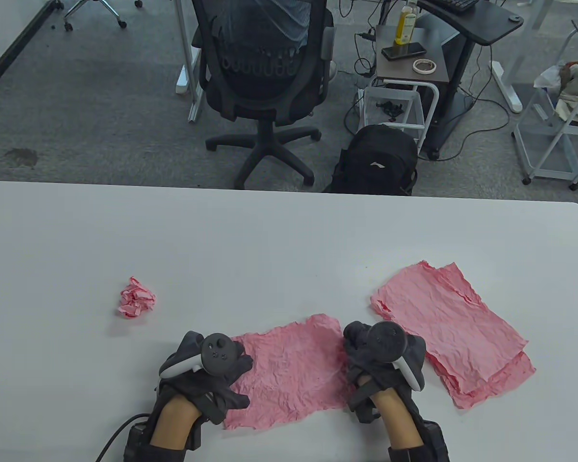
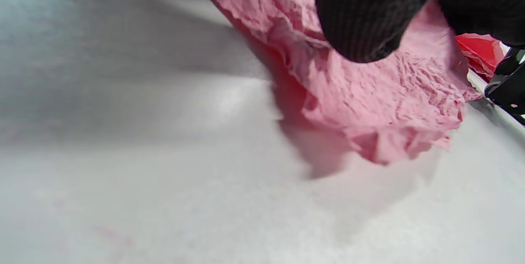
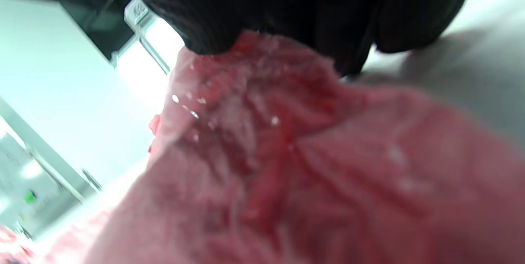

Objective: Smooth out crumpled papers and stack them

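Note:
A wrinkled pink sheet point(image 1: 289, 370) lies spread near the table's front edge between my two hands. My left hand point(image 1: 238, 363) holds its left edge. In the left wrist view a gloved fingertip point(image 2: 361, 22) sits on top of the sheet point(image 2: 369, 104), whose edge is lifted off the table with a shadow under it. My right hand point(image 1: 354, 341) grips the right edge, and in the right wrist view the sheet point(image 3: 307, 174) rises up into the curled fingers point(image 3: 287, 10). A stack of flattened pink sheets point(image 1: 453, 332) lies to the right. A crumpled pink ball point(image 1: 136, 298) sits to the left.
The white table point(image 1: 269, 240) is bare in its far half. Beyond its far edge stand an office chair point(image 1: 265, 72), a black backpack point(image 1: 378, 161) and a small side table point(image 1: 409, 62) with a bottle and a phone.

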Motion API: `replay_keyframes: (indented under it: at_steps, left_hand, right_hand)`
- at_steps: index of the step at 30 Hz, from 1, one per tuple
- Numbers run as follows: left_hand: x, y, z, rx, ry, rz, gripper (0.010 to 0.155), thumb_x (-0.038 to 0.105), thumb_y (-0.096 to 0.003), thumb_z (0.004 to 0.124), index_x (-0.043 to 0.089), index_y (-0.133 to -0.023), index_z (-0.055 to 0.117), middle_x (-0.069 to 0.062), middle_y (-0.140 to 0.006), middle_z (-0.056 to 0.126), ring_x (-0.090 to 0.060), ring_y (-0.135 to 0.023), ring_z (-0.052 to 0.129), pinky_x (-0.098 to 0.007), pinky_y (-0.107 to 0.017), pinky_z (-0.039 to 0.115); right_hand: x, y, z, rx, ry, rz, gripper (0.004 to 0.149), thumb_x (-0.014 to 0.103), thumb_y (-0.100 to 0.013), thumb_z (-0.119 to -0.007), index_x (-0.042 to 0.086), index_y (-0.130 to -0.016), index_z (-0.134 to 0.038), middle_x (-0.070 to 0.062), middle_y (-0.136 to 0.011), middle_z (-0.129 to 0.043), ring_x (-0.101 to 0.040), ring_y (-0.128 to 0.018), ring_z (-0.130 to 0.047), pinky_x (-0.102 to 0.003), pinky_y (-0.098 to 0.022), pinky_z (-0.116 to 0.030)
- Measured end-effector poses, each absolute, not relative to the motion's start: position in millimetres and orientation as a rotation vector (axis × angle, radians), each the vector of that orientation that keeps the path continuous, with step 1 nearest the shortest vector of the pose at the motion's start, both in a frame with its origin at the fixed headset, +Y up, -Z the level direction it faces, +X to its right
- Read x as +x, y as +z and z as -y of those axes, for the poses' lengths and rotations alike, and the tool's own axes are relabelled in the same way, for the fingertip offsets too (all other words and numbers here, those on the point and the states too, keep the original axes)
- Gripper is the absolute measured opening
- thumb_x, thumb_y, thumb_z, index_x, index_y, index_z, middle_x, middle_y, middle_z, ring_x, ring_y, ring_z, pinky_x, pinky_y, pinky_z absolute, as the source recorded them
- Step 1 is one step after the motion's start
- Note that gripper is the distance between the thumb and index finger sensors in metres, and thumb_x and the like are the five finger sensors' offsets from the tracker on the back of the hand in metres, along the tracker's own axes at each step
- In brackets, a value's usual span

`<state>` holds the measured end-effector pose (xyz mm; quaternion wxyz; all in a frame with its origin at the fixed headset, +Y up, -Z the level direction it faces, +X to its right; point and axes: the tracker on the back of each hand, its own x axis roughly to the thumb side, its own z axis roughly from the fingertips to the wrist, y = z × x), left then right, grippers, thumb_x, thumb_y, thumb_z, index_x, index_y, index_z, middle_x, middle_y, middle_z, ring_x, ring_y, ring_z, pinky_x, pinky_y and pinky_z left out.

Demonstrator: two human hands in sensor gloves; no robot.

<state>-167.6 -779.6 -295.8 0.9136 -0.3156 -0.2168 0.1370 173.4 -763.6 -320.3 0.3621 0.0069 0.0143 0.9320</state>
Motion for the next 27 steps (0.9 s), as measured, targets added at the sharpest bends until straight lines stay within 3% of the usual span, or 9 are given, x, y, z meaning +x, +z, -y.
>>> replay_keyframes:
  at_steps: [3,6,9,12,15,18,21,25,27]
  left_hand:
    - [-168,-296,779,-0.652,0.280,0.447,0.086,0.054,-0.0458,0.085,0.022,-0.114,0.043,-0.007,-0.116,0.020,-0.038,-0.114,0.015,-0.069,-0.075,0.020]
    - [-168,-296,780,-0.653,0.284,0.448,0.086,0.054,-0.0459,0.085,0.023,-0.114,0.042,-0.007,-0.116,0.019,-0.038,-0.114,0.013,-0.068,-0.075,0.019]
    - [-169,-297,779,-0.657,0.292,0.448,0.085,0.053,-0.0461,0.085,0.023,-0.114,0.042,-0.006,-0.117,0.019,-0.037,-0.114,0.013,-0.069,-0.075,0.018]
    - [-169,-296,780,-0.658,0.290,0.449,0.086,0.054,-0.0459,0.085,0.024,-0.114,0.041,-0.006,-0.116,0.018,-0.037,-0.114,0.012,-0.068,-0.075,0.017]
    - [-169,-297,779,-0.659,0.291,0.449,0.086,0.053,-0.0462,0.085,0.023,-0.114,0.041,-0.006,-0.116,0.018,-0.037,-0.114,0.012,-0.068,-0.075,0.018]
    - [-168,-296,780,-0.639,0.281,0.446,0.086,0.054,-0.0466,0.084,0.024,-0.114,0.040,-0.007,-0.117,0.018,-0.038,-0.114,0.012,-0.069,-0.075,0.018]
    - [-168,-299,774,-0.508,0.279,0.425,0.090,0.054,-0.0481,0.080,0.023,-0.114,0.027,-0.011,-0.116,0.017,-0.041,-0.113,0.014,-0.069,-0.075,0.023]
    - [-174,-295,752,-0.211,0.316,0.393,0.089,0.054,-0.0480,0.080,0.022,-0.114,0.030,-0.012,-0.117,0.021,-0.042,-0.113,0.018,-0.070,-0.076,0.027]
    - [-174,-295,748,-0.180,0.319,0.389,0.088,0.054,-0.0483,0.080,0.022,-0.114,0.030,-0.012,-0.117,0.021,-0.042,-0.113,0.018,-0.070,-0.076,0.027]
  right_hand:
    - [178,-321,765,-0.017,2.077,-0.077,0.050,0.025,-0.044,-0.082,0.014,-0.087,-0.060,-0.003,-0.072,-0.092,-0.029,-0.058,-0.100,-0.048,-0.043,-0.084]
    - [179,-317,778,-0.070,1.674,-0.303,0.082,0.024,-0.043,-0.089,0.005,-0.101,-0.034,-0.009,-0.072,-0.088,-0.033,-0.055,-0.097,-0.053,-0.041,-0.080]
    - [182,-319,791,-0.085,1.578,-0.453,0.094,0.025,-0.042,-0.090,-0.001,-0.099,-0.020,-0.010,-0.071,-0.084,-0.031,-0.052,-0.094,-0.053,-0.041,-0.079]
    - [181,-319,797,-0.056,1.590,-0.558,0.088,0.029,-0.043,-0.089,-0.004,-0.100,-0.030,-0.007,-0.065,-0.082,-0.027,-0.045,-0.090,-0.052,-0.039,-0.078]
    - [180,-319,795,0.002,1.637,-0.629,0.060,0.034,-0.051,-0.079,0.005,-0.100,-0.059,-0.008,-0.061,-0.085,-0.030,-0.042,-0.091,-0.054,-0.037,-0.077]
    - [180,-319,785,-0.003,1.737,-0.492,0.044,0.027,-0.050,-0.074,0.014,-0.092,-0.078,-0.026,-0.084,-0.082,-0.050,-0.066,-0.087,-0.058,-0.042,-0.077]
    - [188,-324,772,-0.010,1.783,-0.277,0.042,0.023,-0.048,-0.075,0.009,-0.088,-0.080,-0.026,-0.071,-0.096,-0.040,-0.044,-0.107,-0.044,-0.021,-0.093]
    - [234,-324,752,-0.118,1.611,0.088,0.043,0.023,-0.049,-0.075,0.008,-0.090,-0.077,-0.024,-0.068,-0.099,-0.033,-0.034,-0.111,-0.037,-0.014,-0.095]
    - [265,-320,747,-0.218,1.453,0.263,0.044,0.022,-0.050,-0.075,0.005,-0.091,-0.075,-0.026,-0.069,-0.098,-0.034,-0.034,-0.111,-0.038,-0.014,-0.095]
